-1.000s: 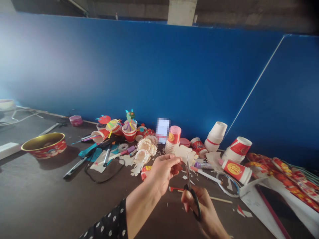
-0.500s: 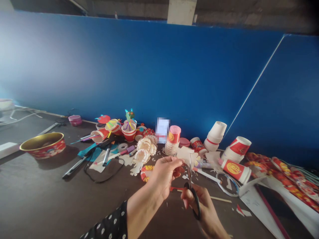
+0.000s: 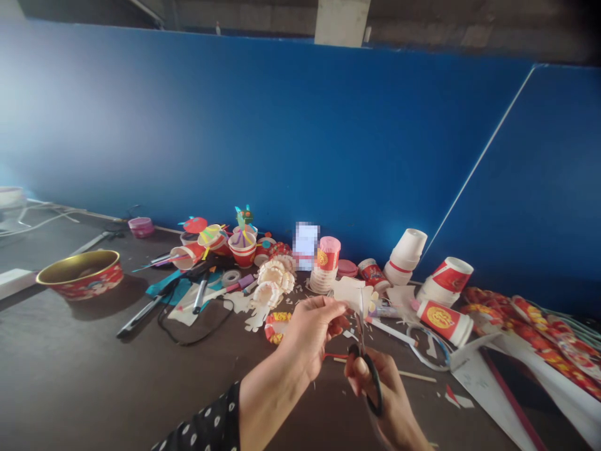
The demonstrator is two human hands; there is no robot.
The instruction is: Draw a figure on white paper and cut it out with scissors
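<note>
My left hand (image 3: 310,335) pinches a piece of cream paper (image 3: 350,294) between thumb and fingers. My right hand (image 3: 382,391) grips black-handled scissors (image 3: 369,376) from below. Their thin blades (image 3: 360,322) point upward and reach the paper's edge beside my left fingers. Small paper scraps (image 3: 350,334) lie on the dark table (image 3: 94,351) under my hands. A black sleeve with white spots (image 3: 201,426) covers my left forearm. My hands hide the table directly beneath them.
Toward the blue wall (image 3: 263,138) stand paper-cup crafts (image 3: 241,247), cream paper rosettes (image 3: 273,282), stacked red-and-white cups (image 3: 406,257) and markers (image 3: 141,316). A red bowl with a gold inside (image 3: 79,275) sits at left. Red patterned paper strips (image 3: 549,338) lie at right.
Both hands have shifted slightly right and upward. The scissors now stand more upright, with their blades closer to the paper's edge.
</note>
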